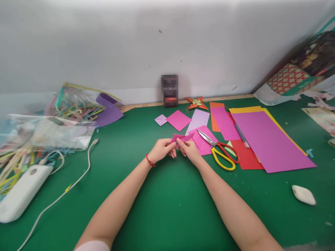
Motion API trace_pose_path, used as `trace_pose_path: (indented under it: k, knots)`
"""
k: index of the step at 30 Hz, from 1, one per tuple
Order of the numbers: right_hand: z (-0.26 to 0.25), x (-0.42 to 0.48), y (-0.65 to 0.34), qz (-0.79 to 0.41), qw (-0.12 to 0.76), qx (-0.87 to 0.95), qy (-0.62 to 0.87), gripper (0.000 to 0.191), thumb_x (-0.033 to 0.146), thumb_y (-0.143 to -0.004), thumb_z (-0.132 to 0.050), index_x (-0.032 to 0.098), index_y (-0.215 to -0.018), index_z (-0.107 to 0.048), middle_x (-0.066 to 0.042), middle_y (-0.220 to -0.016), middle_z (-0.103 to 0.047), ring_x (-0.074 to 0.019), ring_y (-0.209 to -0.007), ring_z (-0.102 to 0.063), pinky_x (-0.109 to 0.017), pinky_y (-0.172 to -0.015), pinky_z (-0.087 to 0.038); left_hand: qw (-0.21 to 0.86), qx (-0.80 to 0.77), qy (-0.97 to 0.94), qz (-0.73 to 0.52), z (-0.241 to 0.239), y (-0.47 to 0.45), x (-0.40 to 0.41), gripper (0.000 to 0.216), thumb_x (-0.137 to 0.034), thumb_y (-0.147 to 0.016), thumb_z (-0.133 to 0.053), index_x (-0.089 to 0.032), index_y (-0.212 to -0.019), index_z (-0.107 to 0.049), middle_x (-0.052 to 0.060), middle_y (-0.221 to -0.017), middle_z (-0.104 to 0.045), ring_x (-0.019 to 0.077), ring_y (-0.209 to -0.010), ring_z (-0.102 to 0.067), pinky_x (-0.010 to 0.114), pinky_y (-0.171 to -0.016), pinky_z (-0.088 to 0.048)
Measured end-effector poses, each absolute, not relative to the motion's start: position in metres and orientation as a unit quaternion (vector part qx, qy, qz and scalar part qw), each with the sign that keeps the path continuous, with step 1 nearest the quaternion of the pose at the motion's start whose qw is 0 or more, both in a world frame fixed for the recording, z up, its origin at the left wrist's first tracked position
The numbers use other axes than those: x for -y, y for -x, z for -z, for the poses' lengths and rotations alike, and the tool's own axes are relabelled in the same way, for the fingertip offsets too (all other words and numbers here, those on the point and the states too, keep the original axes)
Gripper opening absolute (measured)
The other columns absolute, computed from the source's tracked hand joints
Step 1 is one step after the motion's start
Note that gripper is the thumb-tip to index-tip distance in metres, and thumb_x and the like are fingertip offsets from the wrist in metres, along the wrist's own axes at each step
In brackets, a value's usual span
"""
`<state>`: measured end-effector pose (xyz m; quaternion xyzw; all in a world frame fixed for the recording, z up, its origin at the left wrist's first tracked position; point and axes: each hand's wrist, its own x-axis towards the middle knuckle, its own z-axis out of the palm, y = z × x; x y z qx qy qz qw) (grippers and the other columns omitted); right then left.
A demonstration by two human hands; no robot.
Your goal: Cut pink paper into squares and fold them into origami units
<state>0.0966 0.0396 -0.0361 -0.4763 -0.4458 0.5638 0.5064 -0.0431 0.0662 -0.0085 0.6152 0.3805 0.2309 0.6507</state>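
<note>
Both my hands meet over the middle of a green table (167,205). My left hand (163,150), with a red bracelet on its wrist, and my right hand (188,150) pinch a small folded pink paper piece (182,138) between their fingertips, just above the table. Right beside my right hand lie scissors (218,150) with yellow and red handles, resting on pink paper squares (202,141). Beyond the hands lie another pink square (178,120) and a small lilac folded piece (160,120).
Large purple (272,141), yellow, red and orange sheets lie at the right. An orange-green folded star (196,103) sits by the wall. Plastic bags of coloured strips (49,129), a white device (22,193) with a cable (78,179) fill the left. A white lump (303,194) lies right.
</note>
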Motion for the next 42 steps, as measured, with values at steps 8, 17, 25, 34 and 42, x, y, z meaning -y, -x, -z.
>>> trace_pose_path:
  k: [8, 17, 25, 34, 42]
  knots:
    - [0.027, -0.035, -0.094, -0.608, 0.495, 0.426, 0.452, 0.06, 0.061, -0.064, -0.058, 0.021, -0.03, -0.029, 0.008, -0.028, -0.023, -0.0035, -0.028, -0.021, -0.023, -0.032, -0.014, 0.635, -0.384, -0.633, -0.221, 0.009, 0.041, -0.064, 0.03, -0.038, -0.08, -0.05, -0.013, -0.062, -0.052, -0.004, -0.04, -0.054, 0.0059, -0.033, -0.048, 0.015, -0.036, -0.039]
    - [0.037, -0.035, -0.094, -0.593, 0.531, 0.393, 0.46, 0.062, 0.064, -0.072, -0.045, 0.022, -0.029, -0.029, 0.006, -0.029, -0.024, -0.0065, -0.026, -0.027, -0.023, -0.031, -0.018, 0.631, -0.378, -0.646, -0.205, 0.004, 0.041, -0.061, 0.029, -0.037, -0.08, -0.05, -0.013, -0.064, -0.054, -0.003, -0.042, -0.055, 0.0066, -0.035, -0.051, 0.016, -0.04, -0.041]
    - [0.042, -0.037, -0.093, -0.584, 0.541, 0.385, 0.467, 0.065, 0.065, -0.075, -0.041, 0.022, -0.028, -0.029, 0.005, -0.027, -0.028, -0.0073, -0.026, -0.033, -0.023, -0.031, -0.023, 0.647, -0.372, -0.639, -0.185, 0.007, 0.042, -0.064, 0.03, -0.039, -0.08, -0.05, -0.013, -0.066, -0.054, -0.003, -0.041, -0.056, 0.007, -0.035, -0.052, 0.016, -0.04, -0.041]
    - [0.042, -0.034, -0.092, -0.562, 0.538, 0.377, 0.502, 0.067, 0.071, -0.074, -0.031, 0.023, -0.029, -0.028, 0.005, -0.027, -0.023, -0.0087, -0.026, -0.035, -0.023, -0.031, -0.026, 0.691, -0.349, -0.615, -0.152, 0.006, 0.047, -0.069, 0.037, -0.047, -0.076, -0.054, -0.012, -0.066, -0.055, -0.002, -0.041, -0.057, 0.008, -0.037, -0.053, 0.018, -0.042, -0.042]
    - [0.038, -0.029, -0.091, -0.532, 0.48, 0.458, 0.526, 0.064, 0.066, -0.077, -0.033, 0.022, -0.03, -0.032, 0.004, -0.026, -0.032, -0.0083, -0.027, -0.038, -0.023, -0.038, -0.035, 0.764, -0.304, -0.569, -0.027, 0.0, 0.059, -0.073, 0.036, -0.047, -0.074, -0.058, -0.012, -0.07, -0.056, 0.003, -0.054, -0.064, 0.0098, -0.047, -0.059, 0.021, -0.051, -0.045]
